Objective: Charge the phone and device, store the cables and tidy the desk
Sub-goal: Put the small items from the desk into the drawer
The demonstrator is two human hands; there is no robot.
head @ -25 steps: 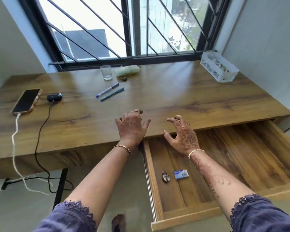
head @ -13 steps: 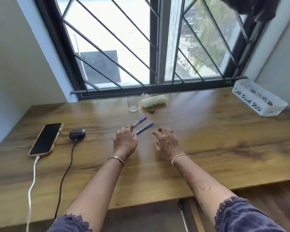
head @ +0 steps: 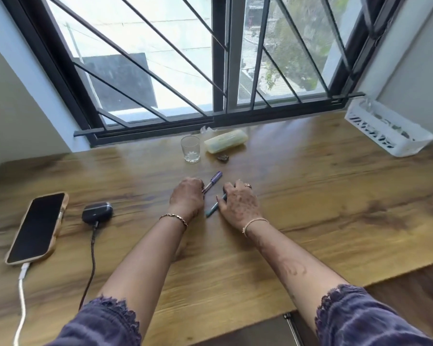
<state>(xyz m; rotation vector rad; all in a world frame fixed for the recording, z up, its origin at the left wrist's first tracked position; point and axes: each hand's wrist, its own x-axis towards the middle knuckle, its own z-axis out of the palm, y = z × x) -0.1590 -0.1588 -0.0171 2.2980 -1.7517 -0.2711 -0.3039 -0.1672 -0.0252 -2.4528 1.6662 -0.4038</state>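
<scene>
Charging looks done: the phone (head: 38, 226) and the earbud case (head: 97, 212) lie plugged in on the left of the worktop (head: 335, 196). Tidying is left. The purple pen (head: 214, 179) pokes out of the left grip (head: 186, 197), whose fingers curl round its end. The teal pen (head: 211, 211) lies under the right grip (head: 238, 203), pinched between thumb and fingers.

Single head view, wide-angle, close above desk (head: 310, 221), facing forward-down toward window (head: 210, 58).
</scene>
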